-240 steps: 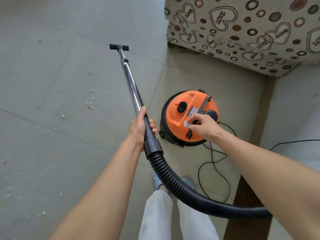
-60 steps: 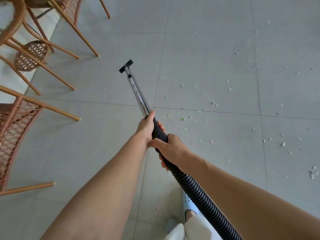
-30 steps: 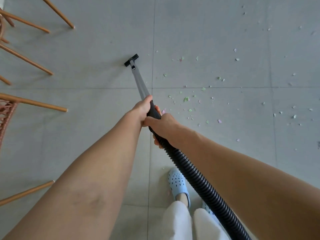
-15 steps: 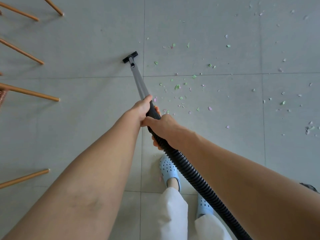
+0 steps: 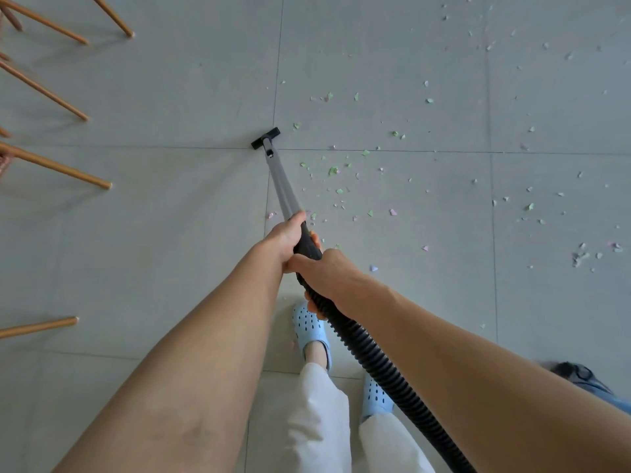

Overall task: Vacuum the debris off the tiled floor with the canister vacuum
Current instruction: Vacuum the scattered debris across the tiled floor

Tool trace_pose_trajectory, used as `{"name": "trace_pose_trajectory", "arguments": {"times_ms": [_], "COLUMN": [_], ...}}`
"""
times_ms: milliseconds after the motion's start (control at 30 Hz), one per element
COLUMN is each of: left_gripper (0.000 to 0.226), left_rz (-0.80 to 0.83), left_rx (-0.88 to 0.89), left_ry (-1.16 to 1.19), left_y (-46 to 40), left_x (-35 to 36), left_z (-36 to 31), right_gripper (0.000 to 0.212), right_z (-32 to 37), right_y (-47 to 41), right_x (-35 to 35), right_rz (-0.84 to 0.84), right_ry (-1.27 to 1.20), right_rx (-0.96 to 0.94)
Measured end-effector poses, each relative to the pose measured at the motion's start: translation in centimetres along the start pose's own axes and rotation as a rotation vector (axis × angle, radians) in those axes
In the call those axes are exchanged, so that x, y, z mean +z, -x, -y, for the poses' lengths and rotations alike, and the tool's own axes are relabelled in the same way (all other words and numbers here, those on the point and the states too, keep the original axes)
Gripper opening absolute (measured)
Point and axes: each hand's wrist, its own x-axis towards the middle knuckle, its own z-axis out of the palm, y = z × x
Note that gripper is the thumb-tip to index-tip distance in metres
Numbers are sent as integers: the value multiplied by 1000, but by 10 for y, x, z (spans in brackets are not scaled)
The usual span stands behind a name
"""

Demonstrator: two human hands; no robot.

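Gripping the wand's black handle [image 5: 307, 245] with our left hand [image 5: 285, 235] ahead and our right hand [image 5: 324, 273] closed behind it, we rest the floor nozzle [image 5: 265, 138] on the tile seam, left of the paper debris [image 5: 333, 171], so sweeping rightward seemingly follows.

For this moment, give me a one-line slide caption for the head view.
Both hands grip the vacuum wand, its nozzle left of scattered paper debris on the grey tiled floor.

Black nozzle [image 5: 265, 138] of the slanted grey wand [image 5: 281, 186] rests on the tiled floor [image 5: 170, 216], green-and-pink debris [image 5: 341, 179] just right.
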Motion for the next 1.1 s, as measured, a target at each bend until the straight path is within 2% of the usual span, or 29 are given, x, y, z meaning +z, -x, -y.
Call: {"name": "trace_pose_trajectory", "arguments": {"times_ms": [333,633,833,1100], "left_gripper": [35,36,34,34], "left_rz": [22,32,52,62], "left_rx": [-22,-19,-12,13], "left_ry": [35,-63,-22,-111], "left_y": [33,54,62,71], "left_x": [33,50,48,31], "left_z": [66,114,140,193], "right_gripper": [31,26,27,28], "right_z": [-66,-116,-142,-191], "right_y": [38,66,81,99], "right_x": [-15,-13,-2,31], "right_rz": [-34,-60,-73,-95], "right_ry": [68,-15,-56,-104], "right_rx": [-8,25,5,-17]}}
